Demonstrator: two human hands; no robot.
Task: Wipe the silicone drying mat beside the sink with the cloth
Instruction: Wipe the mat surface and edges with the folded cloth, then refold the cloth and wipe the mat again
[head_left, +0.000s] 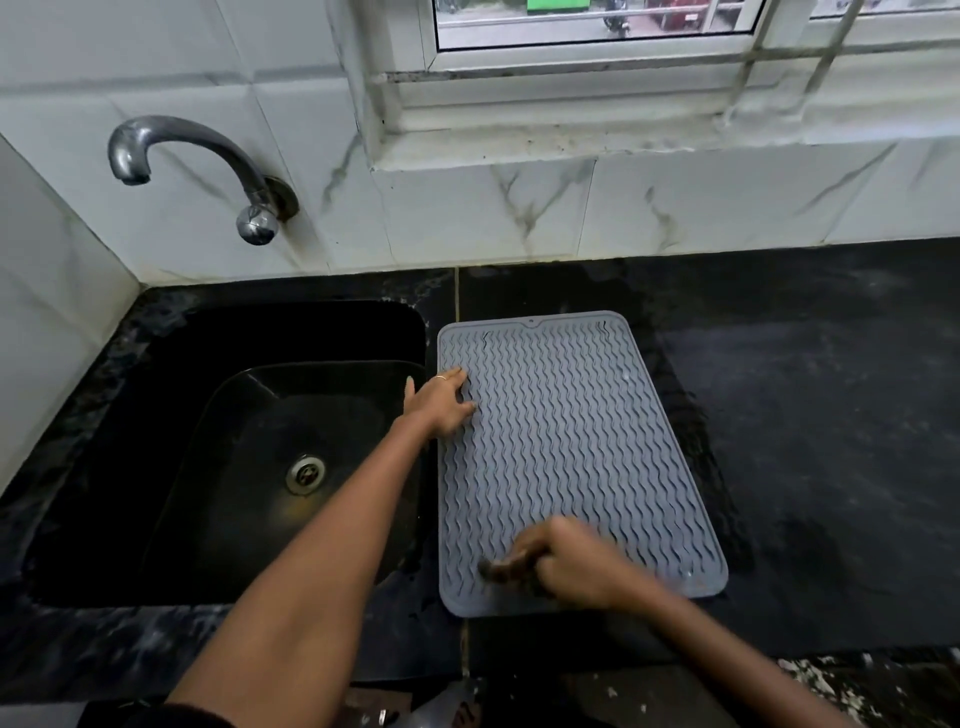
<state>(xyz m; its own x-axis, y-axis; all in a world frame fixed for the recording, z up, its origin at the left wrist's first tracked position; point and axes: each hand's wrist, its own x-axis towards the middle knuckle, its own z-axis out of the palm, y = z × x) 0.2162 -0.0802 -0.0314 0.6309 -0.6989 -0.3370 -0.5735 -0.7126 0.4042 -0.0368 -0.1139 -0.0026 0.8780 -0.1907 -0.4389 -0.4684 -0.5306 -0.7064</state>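
Observation:
A grey silicone drying mat (566, 441) with wavy ridges lies on the black counter, right of the sink. My left hand (441, 405) rests flat on the mat's left edge, fingers spread and straight. My right hand (566, 564) is blurred over the mat's near left part and grips a small dark brownish cloth (506, 570), which pokes out to the left of the fist and touches the mat.
A black sink (249, 447) with a metal drain (305, 474) sits left of the mat. A curved metal tap (197, 166) juts from the tiled wall above it. The black counter (810, 426) stretches right, wet around the mat. A window sill runs behind.

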